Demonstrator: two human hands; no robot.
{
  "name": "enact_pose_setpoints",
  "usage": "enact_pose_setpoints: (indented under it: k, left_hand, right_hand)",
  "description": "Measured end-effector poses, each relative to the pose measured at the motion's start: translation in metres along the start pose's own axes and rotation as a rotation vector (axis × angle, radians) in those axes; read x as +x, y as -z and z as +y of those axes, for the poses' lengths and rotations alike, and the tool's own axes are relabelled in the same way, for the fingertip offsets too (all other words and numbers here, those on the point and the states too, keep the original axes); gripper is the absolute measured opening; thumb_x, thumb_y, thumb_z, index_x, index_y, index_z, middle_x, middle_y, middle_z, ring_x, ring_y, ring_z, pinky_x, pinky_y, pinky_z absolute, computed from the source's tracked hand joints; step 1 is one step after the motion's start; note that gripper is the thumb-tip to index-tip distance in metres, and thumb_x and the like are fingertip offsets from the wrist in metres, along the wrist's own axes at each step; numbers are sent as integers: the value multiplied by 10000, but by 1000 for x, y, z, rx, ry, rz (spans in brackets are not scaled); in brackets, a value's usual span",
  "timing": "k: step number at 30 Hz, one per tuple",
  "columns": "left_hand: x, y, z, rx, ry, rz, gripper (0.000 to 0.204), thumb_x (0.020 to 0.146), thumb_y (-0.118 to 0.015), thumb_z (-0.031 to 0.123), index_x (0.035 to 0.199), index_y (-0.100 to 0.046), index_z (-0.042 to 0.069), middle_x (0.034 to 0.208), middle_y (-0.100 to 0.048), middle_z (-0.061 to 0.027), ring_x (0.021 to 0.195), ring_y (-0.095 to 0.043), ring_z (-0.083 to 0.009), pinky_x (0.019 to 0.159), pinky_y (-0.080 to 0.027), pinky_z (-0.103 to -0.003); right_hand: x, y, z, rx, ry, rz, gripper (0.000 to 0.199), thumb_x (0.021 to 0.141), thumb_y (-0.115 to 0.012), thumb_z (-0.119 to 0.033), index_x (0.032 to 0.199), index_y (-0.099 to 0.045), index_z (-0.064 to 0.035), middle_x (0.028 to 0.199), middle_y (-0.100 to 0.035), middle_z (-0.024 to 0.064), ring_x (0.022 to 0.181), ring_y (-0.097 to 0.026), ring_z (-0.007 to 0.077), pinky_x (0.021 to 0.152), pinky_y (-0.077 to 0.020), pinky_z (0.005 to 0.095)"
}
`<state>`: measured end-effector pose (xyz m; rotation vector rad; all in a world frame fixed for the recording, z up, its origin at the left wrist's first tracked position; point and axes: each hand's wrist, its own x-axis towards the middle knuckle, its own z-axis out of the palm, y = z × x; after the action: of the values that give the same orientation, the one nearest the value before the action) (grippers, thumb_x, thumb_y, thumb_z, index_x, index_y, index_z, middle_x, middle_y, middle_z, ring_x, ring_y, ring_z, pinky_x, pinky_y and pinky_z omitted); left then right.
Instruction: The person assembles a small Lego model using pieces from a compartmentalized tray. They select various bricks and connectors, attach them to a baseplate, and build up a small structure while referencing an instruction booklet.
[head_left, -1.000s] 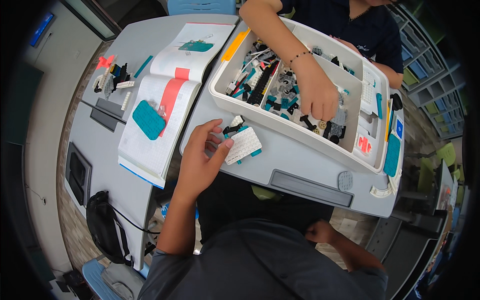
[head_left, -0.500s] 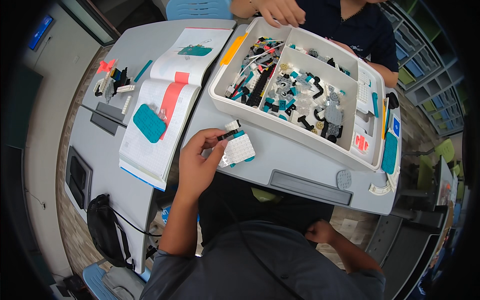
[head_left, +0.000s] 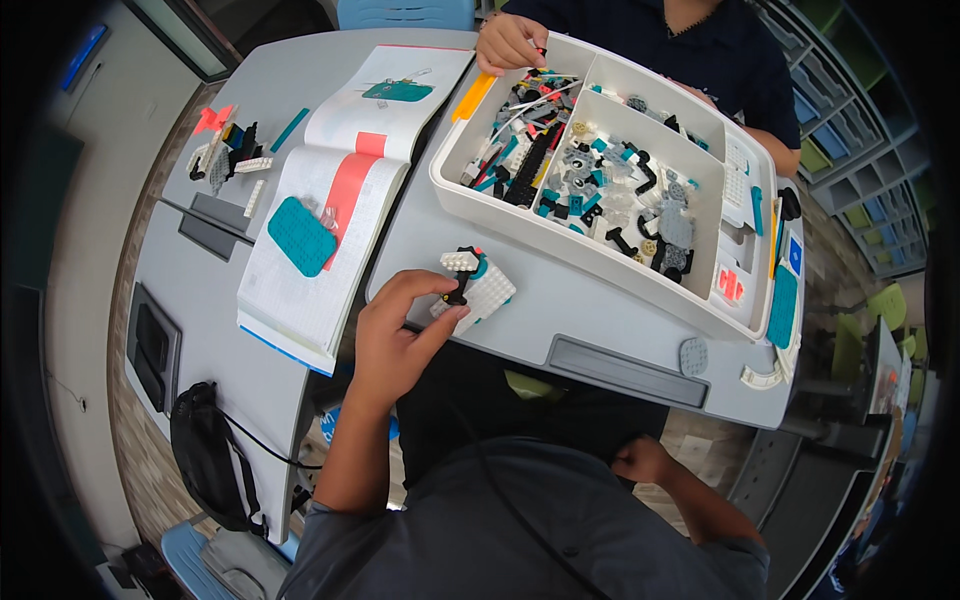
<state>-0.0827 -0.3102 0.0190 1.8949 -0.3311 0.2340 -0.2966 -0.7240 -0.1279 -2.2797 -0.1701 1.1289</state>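
A small brick build with a white studded plate (head_left: pixel 490 293), teal pieces and an upright black part (head_left: pixel 460 288) rests on the grey table in front of me. My left hand (head_left: pixel 393 335) pinches that black part between thumb and forefinger. Away from the table, my right hand (head_left: pixel 642 461) lies curled by my lap with nothing visible in it. An instruction booklet (head_left: pixel 290 300) is spread open to the left, and a teal plate (head_left: pixel 301 237) with small clear pieces beside it lies on its page.
A white divided bin (head_left: pixel 585 245) of loose bricks fills the table's right side; a co-worker's hand (head_left: pixel 512 42) is at its far left corner. A coloured brick model (head_left: pixel 228 150) stands far left. A grey oval plate (head_left: pixel 693 356) and white curved piece (head_left: pixel 762 377) lie near right.
The brick build has turned, and its black part now stands more upright in my left hand's grip. The co-worker's hand has moved left and down to the bin's corner. My right hand stays put.
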Motion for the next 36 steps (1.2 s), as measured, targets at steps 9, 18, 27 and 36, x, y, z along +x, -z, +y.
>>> enact_pose_setpoints:
  k: [9,18,27,36]
  left_hand:
    - [-4,4,-7,-209,138,-123,353,840,-769,-92,1162,-651,-11,1133,-639,-74,1098,-584,-163,1000,-453,-302]
    - [-8,6,1,-181,37,-136,239,846,-767,-45,1064,-691,20,1066,-706,-100,1017,-684,-218,914,-519,-321]
    - [-18,3,21,-271,-105,-257,212,813,-779,-67,984,-710,37,1010,-718,-111,991,-703,-267,903,-543,-362]
    - [-16,6,46,-215,-23,-383,315,797,-848,17,1083,-718,31,1151,-688,-110,1047,-681,-261,922,-534,-350]
  right_hand:
    - [0,-4,4,19,31,60,310,833,-672,-382,759,-747,-91,697,-680,173,684,-695,375,649,-560,448]
    - [3,85,-179,244,703,438,367,876,-796,-89,677,-489,-62,663,-524,73,600,-517,270,564,-430,406]
    - [86,136,-246,502,771,558,705,821,-893,-197,1419,-546,-61,1191,-656,108,1029,-650,251,945,-518,378]
    - [78,114,-232,812,650,339,498,847,-874,-106,1255,-594,-60,1086,-677,31,957,-617,87,803,-521,262]
